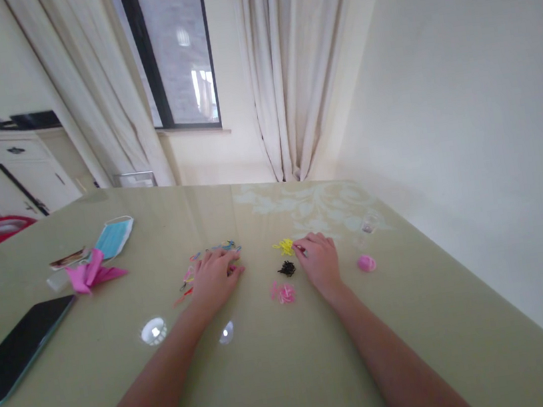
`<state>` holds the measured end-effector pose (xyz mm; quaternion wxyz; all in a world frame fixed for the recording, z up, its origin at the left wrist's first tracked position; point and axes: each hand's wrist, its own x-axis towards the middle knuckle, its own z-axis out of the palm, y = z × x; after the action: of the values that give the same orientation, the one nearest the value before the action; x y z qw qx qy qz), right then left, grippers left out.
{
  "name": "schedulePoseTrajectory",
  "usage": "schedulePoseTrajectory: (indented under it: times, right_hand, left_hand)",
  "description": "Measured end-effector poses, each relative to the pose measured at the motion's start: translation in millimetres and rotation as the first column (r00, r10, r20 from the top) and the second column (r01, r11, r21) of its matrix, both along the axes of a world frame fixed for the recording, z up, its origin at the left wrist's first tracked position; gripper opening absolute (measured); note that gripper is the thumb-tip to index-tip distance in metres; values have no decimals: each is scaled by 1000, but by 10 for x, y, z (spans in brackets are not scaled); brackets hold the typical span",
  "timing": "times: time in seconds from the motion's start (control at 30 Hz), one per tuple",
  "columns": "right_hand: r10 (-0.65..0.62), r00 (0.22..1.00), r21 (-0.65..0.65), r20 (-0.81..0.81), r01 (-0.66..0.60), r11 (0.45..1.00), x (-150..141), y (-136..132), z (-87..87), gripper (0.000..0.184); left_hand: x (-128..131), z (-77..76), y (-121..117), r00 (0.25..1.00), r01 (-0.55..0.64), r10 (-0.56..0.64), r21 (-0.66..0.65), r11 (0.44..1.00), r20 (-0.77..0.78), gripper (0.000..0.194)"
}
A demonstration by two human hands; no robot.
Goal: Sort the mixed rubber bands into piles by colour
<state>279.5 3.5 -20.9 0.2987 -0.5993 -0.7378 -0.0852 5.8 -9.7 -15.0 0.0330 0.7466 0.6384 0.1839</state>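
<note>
My left hand lies over a spread of mixed-colour small bands, which look like rubber bands. Its thumb is apart from the fingers, and the palm covers part of the spread. To the right are three small heaps: yellow bands, black bands and pink bands. My right hand is at the right edge of the yellow heap, thumb and forefinger pinched together. Whatever sits between those fingertips is too small to make out.
A round pink object and a small clear container stand on the right. Leftward lie a dark phone or tablet, a pink folded-paper shape and a blue face mask. A wall borders the table's right side.
</note>
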Motion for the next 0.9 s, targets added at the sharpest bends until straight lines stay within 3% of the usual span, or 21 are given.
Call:
schedulePoseTrajectory:
  times: [0.2, 0.6, 0.7, 0.77, 0.9]
  right_hand:
    - [1, 997, 15, 76, -2, 1000, -35, -8, 5, 28]
    - [43, 989, 109, -141, -28, 994, -92, -182, 60, 26]
    - [68, 977, 95, -202, -50, 994, -79, -209, 61, 28]
    - [85, 971, 78, -223, -70, 995, -81, -229, 67, 29]
    - [133, 959, 75, -249, -118, 990, -138, -283, 81, 29]
  left_hand:
    - [9, -19, 44, 1000, -8, 9, 34, 999, -30, 30]
    - [42, -38, 106, 983, 13, 2, 79, 997, -181, 30]
    - [49, -23, 100, 998, -17, 24, 97, 995, -62, 25]
    - [57, -22, 105, 995, -17, 7, 105, 994, 96, 21]
    - [77, -48, 114, 898, 24, -86, 148, 989, 431, 18]
